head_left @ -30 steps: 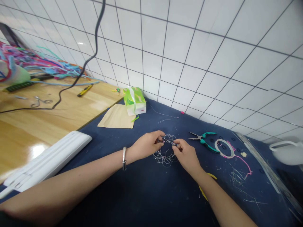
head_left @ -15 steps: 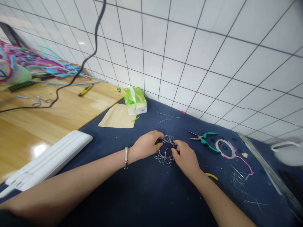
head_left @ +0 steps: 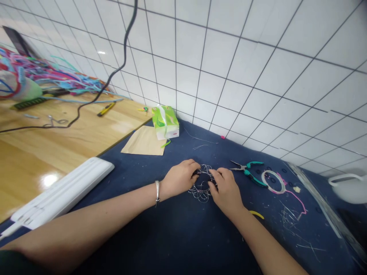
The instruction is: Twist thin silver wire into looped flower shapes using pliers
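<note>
A ring of looped silver wire (head_left: pixel 202 195), shaped like a flower, lies on the dark blue mat (head_left: pixel 177 236) between my hands. My left hand (head_left: pixel 181 176) pinches its left side between thumb and fingers. On the opposite side, my right hand (head_left: pixel 228 190) grips the ring with bent fingers, the thumb at the inner edge. The fingertips partly cover the wire loops. Teal-handled needle-nose pliers (head_left: pixel 249 170) rest to the right of my right hand, jaws pointing left. A yellow curved handle (head_left: pixel 257 214) shows beside my right forearm.
At right lie a white ring (head_left: pixel 273 181) with pink cord and wire scraps (head_left: pixel 289 219). A tissue pack (head_left: pixel 165 122) and brown paper (head_left: pixel 144 141) sit behind. A white power strip (head_left: pixel 64 193), a cutter knife (head_left: pixel 106 109) and a black cable (head_left: pixel 125 46) are to the left.
The view has shifted slightly. My right hand's fingers have spread a little further over the ring's right side, while my left hand keeps its pinch.
</note>
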Tool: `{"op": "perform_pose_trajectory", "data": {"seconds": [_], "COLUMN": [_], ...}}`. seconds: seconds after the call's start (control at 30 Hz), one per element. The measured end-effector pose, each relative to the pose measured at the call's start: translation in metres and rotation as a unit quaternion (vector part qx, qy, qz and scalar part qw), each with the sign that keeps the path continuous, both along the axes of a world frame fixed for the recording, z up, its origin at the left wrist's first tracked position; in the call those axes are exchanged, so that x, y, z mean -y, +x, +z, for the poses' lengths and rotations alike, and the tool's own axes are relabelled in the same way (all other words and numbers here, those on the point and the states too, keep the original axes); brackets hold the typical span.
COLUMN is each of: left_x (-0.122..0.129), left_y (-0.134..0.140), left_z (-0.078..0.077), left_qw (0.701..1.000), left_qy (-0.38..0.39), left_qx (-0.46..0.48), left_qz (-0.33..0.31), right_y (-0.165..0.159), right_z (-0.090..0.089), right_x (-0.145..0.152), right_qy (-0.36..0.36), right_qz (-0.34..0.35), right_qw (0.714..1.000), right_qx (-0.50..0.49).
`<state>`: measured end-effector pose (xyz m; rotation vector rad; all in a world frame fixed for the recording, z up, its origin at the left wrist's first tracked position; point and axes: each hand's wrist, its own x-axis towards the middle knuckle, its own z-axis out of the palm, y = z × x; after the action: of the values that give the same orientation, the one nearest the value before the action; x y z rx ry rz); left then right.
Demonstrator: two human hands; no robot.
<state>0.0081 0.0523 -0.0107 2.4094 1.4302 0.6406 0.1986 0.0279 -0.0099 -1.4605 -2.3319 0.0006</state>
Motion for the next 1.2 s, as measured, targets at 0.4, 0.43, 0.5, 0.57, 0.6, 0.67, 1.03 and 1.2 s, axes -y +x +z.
{"op": "perform_pose_trajectory", "data": {"seconds": [0.4, 0.43, 0.5, 0.57, 0.6, 0.67, 1.03, 1.2], "left_x": [0.001, 0.001, 0.001, 0.001, 0.001, 0.001, 0.002, 0.002], "left_y": [-0.001, -0.001, -0.001, -0.002, -0.003, -0.003, -0.005, -0.006], "left_z": [0.001, 0.001, 0.001, 0.002, 0.002, 0.002, 0.005, 0.009], "left_qw": [1.0, 1.0, 1.0, 1.0, 1.0, 1.0, 1.0, 1.0], "left_qy": [0.007, 0.007, 0.007, 0.005, 0.004, 0.002, -0.004, 0.002], "left_qx": [-0.009, -0.009, -0.01, -0.01, -0.009, -0.008, 0.015, 0.012], "left_qz": [0.0, -0.001, -0.003, -0.006, -0.007, -0.008, -0.008, -0.006], "right_y": [0.009, 0.012, 0.017, 0.019, 0.02, 0.019, 0.02, 0.022], "right_z": [0.012, 0.012, 0.011, 0.009, 0.007, 0.004, 0.008, 0.005], "right_x": [0.003, 0.003, 0.004, 0.005, 0.006, 0.007, 0.008, 0.005], "right_qy": [-0.028, -0.033, -0.045, -0.056, -0.06, -0.068, 0.007, 0.028], "right_qz": [0.204, 0.223, 0.252, 0.265, 0.264, 0.251, 0.13, 0.032], "right_qw": [0.977, 0.973, 0.965, 0.961, 0.961, 0.965, 0.977, 0.978], "right_qx": [-0.056, -0.057, -0.055, -0.055, -0.055, -0.048, -0.166, -0.204]}}
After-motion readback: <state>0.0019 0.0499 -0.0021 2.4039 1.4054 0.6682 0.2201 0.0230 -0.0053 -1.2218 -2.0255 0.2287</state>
